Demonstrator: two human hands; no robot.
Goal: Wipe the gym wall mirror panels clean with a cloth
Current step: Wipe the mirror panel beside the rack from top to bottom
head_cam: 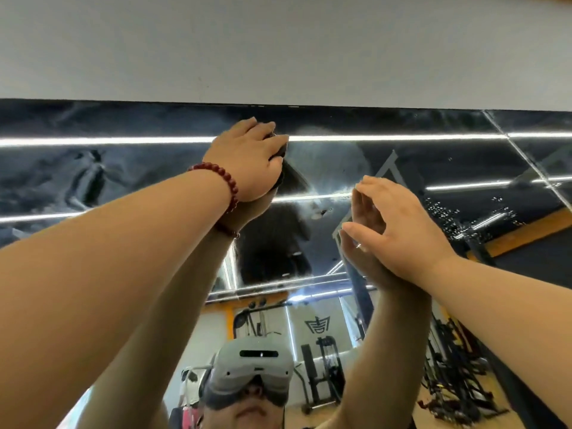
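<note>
High on the mirror panel (123,168), just under its top edge where the pale wall (278,51) begins: left hand (247,156) pressed palm-first toward the glass, fingers curled over a dark cloth (280,150) bunched between palm and mirror, only a small dark fold visible past the fingertips and below the heel of the hand. Red bead bracelet (227,181) around the left wrist. Right of it and lower: right hand (399,224) laid flat against the glass, fingers straight and slightly spread, holding nothing, a ring on one finger visible in the reflection. Mirror surface dark and glossy, carrying bright reflected light strips (387,137), a hazy smeared patch between the two hands, and a scatter of fine droplets (458,215) to the far right. Diagonal panel seam (523,156) at upper right. Lower reflection: headset (253,373) and gym machines (325,366).
</note>
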